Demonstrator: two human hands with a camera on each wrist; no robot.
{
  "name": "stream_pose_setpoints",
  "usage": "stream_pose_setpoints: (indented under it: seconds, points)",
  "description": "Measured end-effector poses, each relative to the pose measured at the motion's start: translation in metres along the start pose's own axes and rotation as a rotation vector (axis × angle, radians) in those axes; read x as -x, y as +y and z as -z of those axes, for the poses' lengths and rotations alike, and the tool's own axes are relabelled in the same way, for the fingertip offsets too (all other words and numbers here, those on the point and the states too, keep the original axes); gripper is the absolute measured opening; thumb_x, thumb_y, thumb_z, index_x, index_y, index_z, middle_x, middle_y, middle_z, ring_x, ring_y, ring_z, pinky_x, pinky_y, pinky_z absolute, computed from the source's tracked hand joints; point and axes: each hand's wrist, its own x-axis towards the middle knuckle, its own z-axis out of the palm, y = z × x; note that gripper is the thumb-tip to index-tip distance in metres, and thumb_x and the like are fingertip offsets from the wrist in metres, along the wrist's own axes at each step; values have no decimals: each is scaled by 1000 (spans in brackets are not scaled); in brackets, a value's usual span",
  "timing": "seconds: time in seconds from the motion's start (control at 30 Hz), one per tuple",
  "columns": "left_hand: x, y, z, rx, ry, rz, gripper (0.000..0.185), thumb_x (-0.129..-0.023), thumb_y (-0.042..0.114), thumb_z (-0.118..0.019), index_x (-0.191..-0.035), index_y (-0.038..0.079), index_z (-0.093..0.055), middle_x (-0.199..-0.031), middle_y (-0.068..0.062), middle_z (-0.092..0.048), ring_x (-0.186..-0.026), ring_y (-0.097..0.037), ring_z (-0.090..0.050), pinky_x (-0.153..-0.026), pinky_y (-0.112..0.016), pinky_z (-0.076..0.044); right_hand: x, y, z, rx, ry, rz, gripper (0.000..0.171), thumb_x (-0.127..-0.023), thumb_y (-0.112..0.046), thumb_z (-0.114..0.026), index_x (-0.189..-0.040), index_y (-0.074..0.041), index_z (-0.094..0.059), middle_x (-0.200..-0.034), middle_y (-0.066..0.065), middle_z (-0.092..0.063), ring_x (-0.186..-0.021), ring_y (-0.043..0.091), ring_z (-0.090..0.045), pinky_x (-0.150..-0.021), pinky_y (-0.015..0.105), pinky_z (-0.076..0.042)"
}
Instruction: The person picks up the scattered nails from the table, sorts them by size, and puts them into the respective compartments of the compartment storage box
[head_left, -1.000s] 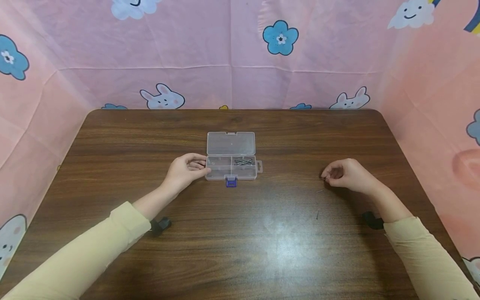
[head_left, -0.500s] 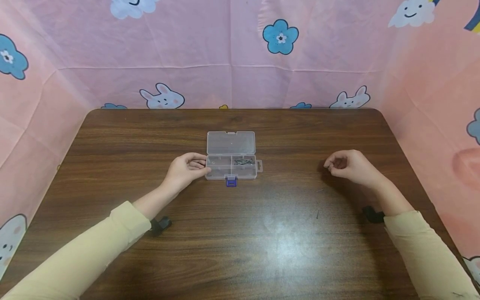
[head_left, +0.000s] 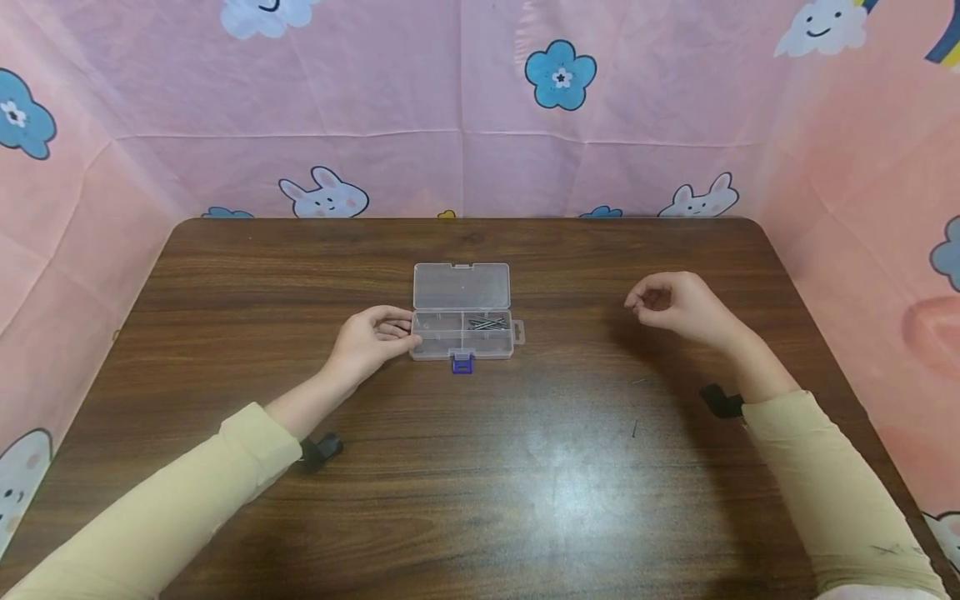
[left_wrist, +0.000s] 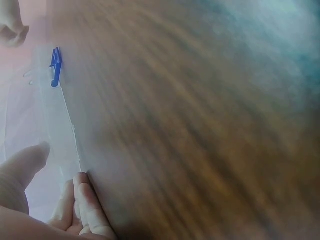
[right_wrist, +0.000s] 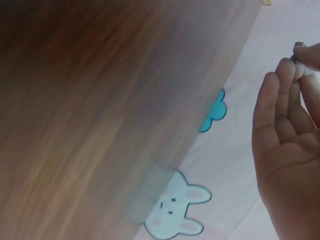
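Observation:
A clear plastic compartment box (head_left: 438,342) lies with its lid (head_left: 461,287) swung back and its blue latch (head_left: 462,364) at the front. Several nails (head_left: 487,324) are heaped in its back right compartment. My left hand (head_left: 369,343) grips the box's left end, thumb at the front corner and fingers along the side. Right of the box, my right hand (head_left: 686,307) is raised over the table, pinching a small dark nail (right_wrist: 295,59) between thumb and fingertip; the fingers hide most of it. Two loose nails, one farther back (head_left: 639,382) and one nearer (head_left: 634,428), lie below this hand.
The brown wood-grain table (head_left: 480,500) has pink patterned cloth (head_left: 420,100) hanging behind it and at both sides. A hanging tab (head_left: 519,332) sticks out from the box's right end. Black wrist mounts (head_left: 322,450) show below both wrists.
My right hand has risen and moved back and slightly left from beside the loose nails, carrying the pinched nail. My left hand and the box have stayed put.

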Motion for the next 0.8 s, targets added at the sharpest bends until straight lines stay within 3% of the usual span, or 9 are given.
stream_pose_setpoints:
  seconds: [0.23, 0.8]
  points:
    - [1, 2, 1, 6, 1, 2, 46, -95, 13, -79, -136, -3, -65, -127, -23, -73, -105, -24, -73, -81, -10, -54, -20, -13, -11, -37, -10, 7, 12, -92, 1, -73, -102, -1, -79, -99, 13, -78, -86, 2, -61, -73, 15, -50]
    - [1, 3, 1, -6, 6, 5, 45, -95, 13, -80, -135, -3, -66, -126, -22, -73, -104, -23, -72, -79, -10, -53, -59, -51, -44, -195, -70, 41, 14, -93, 5, -67, -103, 3, -77, -100, 16, -77, -87, 11, -66, -77, 18, -57]
